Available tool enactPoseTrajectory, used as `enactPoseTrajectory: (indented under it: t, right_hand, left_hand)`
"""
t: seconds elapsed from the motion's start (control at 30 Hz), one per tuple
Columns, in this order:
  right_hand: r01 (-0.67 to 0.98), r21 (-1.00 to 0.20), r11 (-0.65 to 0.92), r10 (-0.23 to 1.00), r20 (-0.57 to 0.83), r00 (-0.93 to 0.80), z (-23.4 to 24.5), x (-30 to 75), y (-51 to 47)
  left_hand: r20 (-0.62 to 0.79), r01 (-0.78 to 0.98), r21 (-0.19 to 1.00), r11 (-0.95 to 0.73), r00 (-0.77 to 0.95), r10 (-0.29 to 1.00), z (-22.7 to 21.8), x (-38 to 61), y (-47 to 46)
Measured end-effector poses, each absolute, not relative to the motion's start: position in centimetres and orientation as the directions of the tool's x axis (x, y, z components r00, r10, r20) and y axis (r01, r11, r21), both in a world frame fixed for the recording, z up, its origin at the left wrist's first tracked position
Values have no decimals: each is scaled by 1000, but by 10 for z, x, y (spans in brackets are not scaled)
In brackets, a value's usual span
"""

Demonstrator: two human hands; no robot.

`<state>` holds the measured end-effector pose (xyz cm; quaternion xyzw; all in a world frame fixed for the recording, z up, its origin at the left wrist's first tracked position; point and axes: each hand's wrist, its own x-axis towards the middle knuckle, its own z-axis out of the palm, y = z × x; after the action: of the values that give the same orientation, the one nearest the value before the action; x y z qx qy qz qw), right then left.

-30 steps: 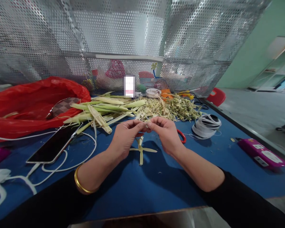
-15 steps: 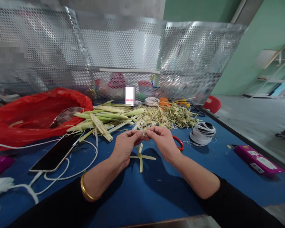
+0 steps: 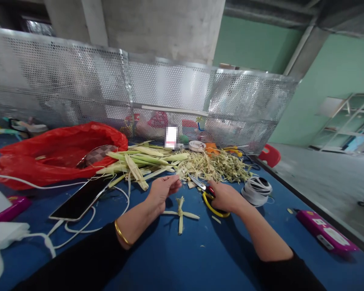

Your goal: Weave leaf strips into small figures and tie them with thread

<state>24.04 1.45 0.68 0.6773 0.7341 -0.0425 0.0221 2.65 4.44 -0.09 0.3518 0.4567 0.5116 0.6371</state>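
Observation:
My left hand (image 3: 163, 190) is raised over the table with thumb and fingertips pinched together; whatever is between them is too small to make out. My right hand (image 3: 226, 195) grips a pair of scissors (image 3: 212, 201) by the red and yellow handles, its blades pointing up and left toward my left hand. Between the hands, nearer to me, a cross-shaped figure of tied pale husk strips (image 3: 180, 215) lies on the blue tabletop (image 3: 182, 262). Beyond my hands are long green-yellow husks (image 3: 145, 155) and a heap of dried plant bits (image 3: 218, 165).
At left a red plastic bag (image 3: 42, 155) lies behind a phone (image 3: 83, 199) with white charging cables (image 3: 94, 230). A spool of white cord (image 3: 257, 191) and a purple packet (image 3: 324, 230) are at right. A perforated metal screen (image 3: 170, 85) stands along the back.
My hands have moved apart from their shared pinch. My right hand has gone right and taken hold of the scissors. The camera view has tilted up.

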Motion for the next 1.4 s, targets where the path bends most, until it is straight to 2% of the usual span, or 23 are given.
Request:
enactPoseTrajectory:
  t: [0.07,0.13,0.17,0.23,0.33,0.37,0.43,0.5,0.7,0.8,1.03,1.4]
  right_hand:
    - [997,-31,72,995,-73,-74,11,244,15]
    - [994,-90,54,998,-12,-55,15,248,14]
    - [984,-169,55,998,33,-50,16,248,13]
    - [901,-420,107,991,115,-64,17,246,12]
    - [594,-784,181,983,129,-129,15,232,10]
    - [494,-853,170,982,107,-153,14,227,8]
    - [373,-918,136,980,69,-187,14,217,5]
    - [360,-924,132,977,61,-202,16,210,0]
    - [593,-794,135,989,74,-127,23,206,-8]
    - [628,-760,170,984,99,-147,20,206,-7]
    - [628,-744,228,973,150,-175,6,204,-5]
    - [470,-853,226,958,107,-266,3,206,-1]
  left_hand:
    - [-220,-349,910,222,45,974,0,26,45]
    - [-214,-372,904,210,31,976,0,26,46]
    - [-209,-385,901,202,23,978,0,25,46]
    - [-203,-411,892,189,9,979,0,25,46]
    - [-204,-448,876,178,-10,979,-1,26,46]
    - [-206,-461,870,175,-16,978,-1,26,47]
    - [-208,-485,858,167,-30,978,-2,26,48]
    - [-205,-505,849,157,-39,978,-2,26,49]
    - [-193,-545,827,134,-52,980,-2,25,49]
    - [-193,-559,818,137,-43,980,-1,26,48]
    - [-204,-567,807,162,-10,979,-3,29,46]
    - [-187,-556,816,159,7,982,-3,29,48]
